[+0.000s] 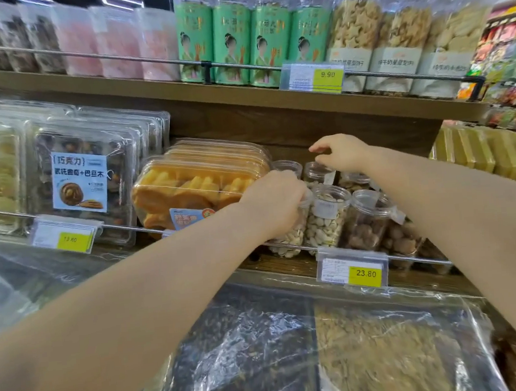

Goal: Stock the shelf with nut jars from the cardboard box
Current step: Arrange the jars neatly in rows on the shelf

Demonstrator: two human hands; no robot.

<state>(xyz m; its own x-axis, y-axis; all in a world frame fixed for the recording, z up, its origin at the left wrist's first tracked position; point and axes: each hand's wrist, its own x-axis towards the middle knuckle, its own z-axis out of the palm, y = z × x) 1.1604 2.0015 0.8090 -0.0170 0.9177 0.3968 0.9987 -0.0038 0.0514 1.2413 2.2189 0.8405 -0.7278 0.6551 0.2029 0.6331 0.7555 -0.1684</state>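
**Hidden, cropped and blurred parts of a shop-shelf view**

Lid and shoulder of the front pistachio jar (288, 239) covered by the left hand (274, 198), curled over the top, fingertips out of sight behind it. Above a rear jar (316, 170), the right hand (341, 154), perhaps touching the lid, contact unclear. Partly masked by the right forearm: the brown-nut jars (366, 220). Both arms cut off at the lower frame edges. Small print on the 23.80 price tag (352, 269) too fine to read. At far left on the upper shelf, packets (22, 44) smeared by blur. Cropped by the right edge: stacked snack bags (511, 52). Contents of the bins (247, 344) below dimmed by glare on plastic film.
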